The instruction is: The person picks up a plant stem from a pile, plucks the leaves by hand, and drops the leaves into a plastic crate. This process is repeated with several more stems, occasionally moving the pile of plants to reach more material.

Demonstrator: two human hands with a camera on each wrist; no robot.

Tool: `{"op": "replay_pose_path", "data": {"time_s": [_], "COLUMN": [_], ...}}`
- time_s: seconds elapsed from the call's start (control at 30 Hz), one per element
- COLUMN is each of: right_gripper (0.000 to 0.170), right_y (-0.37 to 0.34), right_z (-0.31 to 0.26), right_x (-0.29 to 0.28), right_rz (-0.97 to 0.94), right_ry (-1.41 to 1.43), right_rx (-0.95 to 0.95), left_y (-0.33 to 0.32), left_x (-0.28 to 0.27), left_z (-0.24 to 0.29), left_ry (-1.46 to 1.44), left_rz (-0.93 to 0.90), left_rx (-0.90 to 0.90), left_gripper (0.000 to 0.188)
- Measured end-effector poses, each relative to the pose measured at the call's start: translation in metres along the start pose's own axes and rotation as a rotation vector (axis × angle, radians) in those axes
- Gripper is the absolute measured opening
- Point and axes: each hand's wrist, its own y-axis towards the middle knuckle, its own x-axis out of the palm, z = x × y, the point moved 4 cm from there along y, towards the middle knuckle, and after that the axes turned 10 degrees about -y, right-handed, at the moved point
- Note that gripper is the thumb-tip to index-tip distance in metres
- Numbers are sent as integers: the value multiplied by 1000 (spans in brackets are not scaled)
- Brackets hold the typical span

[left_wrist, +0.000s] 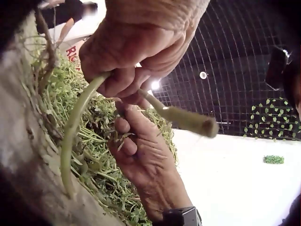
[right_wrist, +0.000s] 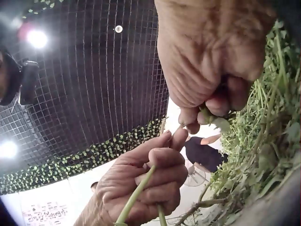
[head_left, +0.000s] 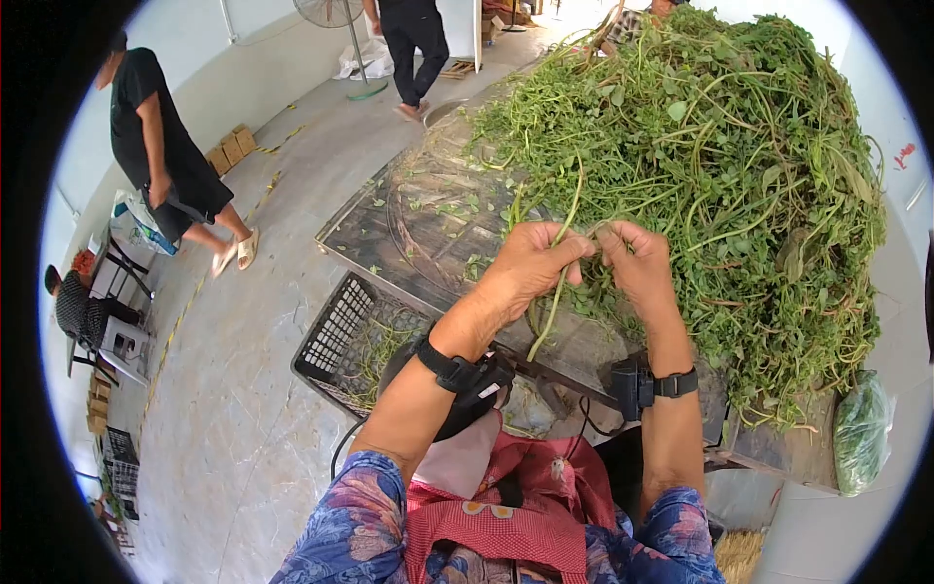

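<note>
Over the near edge of the table, my left hand [head_left: 533,261] grips long green plant stems [head_left: 551,316] between its curled fingers and thumb. One stem [left_wrist: 75,122] bends downward from the fist in the left wrist view, and a thicker cut end [left_wrist: 193,122] juts out the other side. Close beside it, my right hand [head_left: 639,265] pinches a small green piece of the plant [right_wrist: 214,121], mostly hidden by the fingers. The fingertips of both hands nearly meet. Behind them rises a big heap of leafy green stems [head_left: 720,175].
The wooden table [head_left: 360,229] carries scattered leaf bits. Below its left edge stands a black plastic crate [head_left: 326,336] with stems inside. A filled green plastic bag [head_left: 863,433] lies at the right corner. People [head_left: 161,146] are further off, near a standing fan [head_left: 350,49].
</note>
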Motion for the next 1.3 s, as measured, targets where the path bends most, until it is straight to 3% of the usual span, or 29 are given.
{"op": "replay_pose_path", "data": {"time_s": [0.07,0.2,0.27,0.3,0.37,0.4,0.47,0.67,0.83,0.87,0.93,1.0,1.07,1.23,1.3], "right_gripper": [17,17,18,18,19,19,22,24,22,22,26,28,31,25,20], "right_y": [1,-1,-3,2,18,14,6,6,5,3,-3,-2,1,4,6], "right_z": [0,-9,-12,-5,23,16,11,17,1,-1,-15,-13,-13,0,5], "right_x": [0,7,6,3,-21,-27,-30,-41,-37,-35,-31,-27,-21,-20,-25], "right_rz": [41,83,310,308,383,391,152,159,175,176,122,82,99,59,253], "right_ry": [-261,-438,-572,-572,-288,-298,464,736,361,362,49,-6,-168,-105,-278], "right_rx": [-230,-362,-506,-506,-151,-139,136,91,-80,-78,-141,-113,-322,-143,-223], "left_y": [0,-1,0,-1,-4,-4,-1,-4,-3,-3,-3,-4,-4,-5,-5], "left_x": [-1,-2,1,2,4,5,4,4,-1,-2,-3,-3,-2,3,7], "left_z": [0,-1,-4,-4,1,1,0,4,5,4,4,4,4,2,2], "left_ry": [10,65,62,57,47,28,-11,-95,-184,-202,-219,-213,-207,-194,-153], "left_rz": [31,69,55,39,35,28,21,-1,-54,-62,-69,-64,-64,-61,-35], "left_rx": [7,43,81,115,112,105,107,58,-30,-41,-53,-49,-55,-66,-14], "left_gripper": [17,15,15,14,14,14,14,15,16,16,16,16,16,16,16]}}
